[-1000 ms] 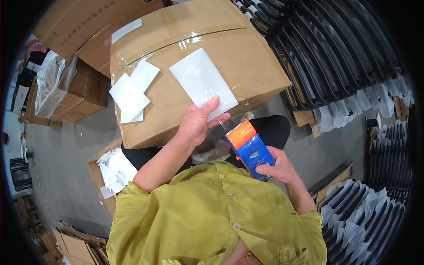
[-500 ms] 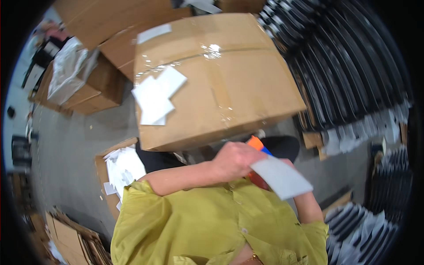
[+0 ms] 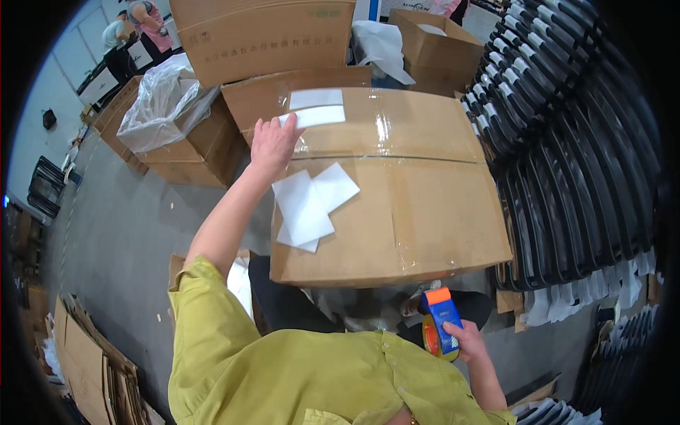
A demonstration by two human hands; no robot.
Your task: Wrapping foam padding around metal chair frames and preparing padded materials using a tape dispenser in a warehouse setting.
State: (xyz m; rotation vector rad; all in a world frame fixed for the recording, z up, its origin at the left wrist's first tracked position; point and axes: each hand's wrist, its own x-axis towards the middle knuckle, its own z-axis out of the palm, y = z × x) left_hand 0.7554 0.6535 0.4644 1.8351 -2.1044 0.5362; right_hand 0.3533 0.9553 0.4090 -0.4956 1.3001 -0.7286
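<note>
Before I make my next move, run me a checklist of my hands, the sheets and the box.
1. Tape dispenser in hand: ok, the right hand grips its blue body.
2. Left hand at a white sheet: ok, it is at the sheet's left end, near the far side of the box.
3. That sheet stuck down: cannot tell, its underside is hidden.
4. Pile of white sheets squared up: not ok, the pieces overlap at different angles near the box's left edge.
5. Box shut: ok, its top is closed, with shiny clear tape on it.
</note>
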